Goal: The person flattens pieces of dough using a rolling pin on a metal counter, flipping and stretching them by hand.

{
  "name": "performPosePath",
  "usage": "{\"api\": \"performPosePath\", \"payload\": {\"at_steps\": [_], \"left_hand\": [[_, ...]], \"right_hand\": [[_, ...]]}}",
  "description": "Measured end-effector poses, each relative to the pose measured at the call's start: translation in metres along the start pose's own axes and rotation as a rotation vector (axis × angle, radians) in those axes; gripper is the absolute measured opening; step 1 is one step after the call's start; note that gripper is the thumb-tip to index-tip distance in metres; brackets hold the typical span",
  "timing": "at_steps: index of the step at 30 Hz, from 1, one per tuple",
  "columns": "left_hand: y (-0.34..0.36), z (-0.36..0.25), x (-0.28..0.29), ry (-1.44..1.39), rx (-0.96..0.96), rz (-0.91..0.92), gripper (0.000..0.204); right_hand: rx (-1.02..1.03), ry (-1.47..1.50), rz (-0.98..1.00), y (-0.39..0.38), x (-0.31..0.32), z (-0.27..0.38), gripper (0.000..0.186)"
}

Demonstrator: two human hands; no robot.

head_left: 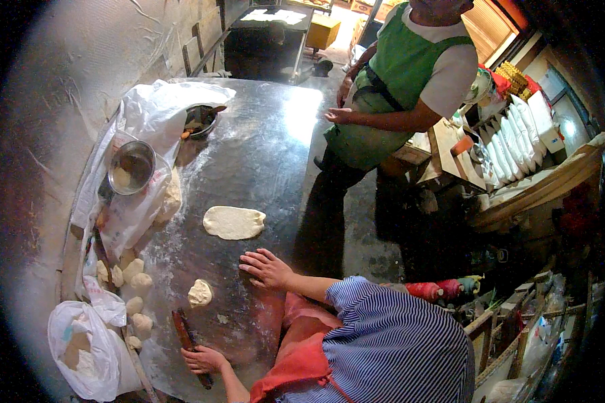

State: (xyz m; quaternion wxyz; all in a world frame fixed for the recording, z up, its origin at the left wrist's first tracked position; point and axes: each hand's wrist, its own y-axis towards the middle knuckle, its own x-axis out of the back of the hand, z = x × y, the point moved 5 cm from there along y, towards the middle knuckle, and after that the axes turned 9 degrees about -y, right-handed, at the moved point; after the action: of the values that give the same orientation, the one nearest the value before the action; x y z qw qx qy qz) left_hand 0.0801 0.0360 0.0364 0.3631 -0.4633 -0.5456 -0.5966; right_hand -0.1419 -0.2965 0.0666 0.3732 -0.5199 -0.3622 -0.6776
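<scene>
My left hand (206,361) is closed over a dark brown rolling pin (183,330) that lies on the metal worktop (242,161). My right hand (267,269) rests flat at the worktop's near edge with its fingers apart, holding nothing. Between the two hands, a small lump of dough (199,293) sits just beyond the pin's upper end. Past my right hand lies a flattened oval sheet of dough (234,223). Several pale dough balls (140,283) stand in a rough row along the far left side.
A metal pot (132,167) and a dark bowl (200,122) stand on white plastic sheeting. A white plastic bag (87,349) with pale contents is at the lower left. Across the worktop's corner stands a person in a green apron (403,67). White sacks (511,148) lean at the right.
</scene>
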Motion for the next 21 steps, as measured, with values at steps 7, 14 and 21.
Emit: {"api": "performPosePath", "payload": {"at_steps": [7, 14, 21], "left_hand": [[0.002, 0.0, 0.001, 0.007, -0.004, -0.004, 0.047], [0.004, -0.005, 0.011, 0.018, 0.002, 0.026, 0.049], [0.004, -0.004, 0.009, 0.015, 0.0, 0.025, 0.049]], "right_hand": [[0.001, 0.001, -0.019, 0.001, 0.0, 0.001, 0.056], [0.007, -0.014, -0.022, 0.001, 0.002, 0.002, 0.057], [0.0, -0.009, -0.004, 0.001, 0.005, 0.003, 0.057]]}}
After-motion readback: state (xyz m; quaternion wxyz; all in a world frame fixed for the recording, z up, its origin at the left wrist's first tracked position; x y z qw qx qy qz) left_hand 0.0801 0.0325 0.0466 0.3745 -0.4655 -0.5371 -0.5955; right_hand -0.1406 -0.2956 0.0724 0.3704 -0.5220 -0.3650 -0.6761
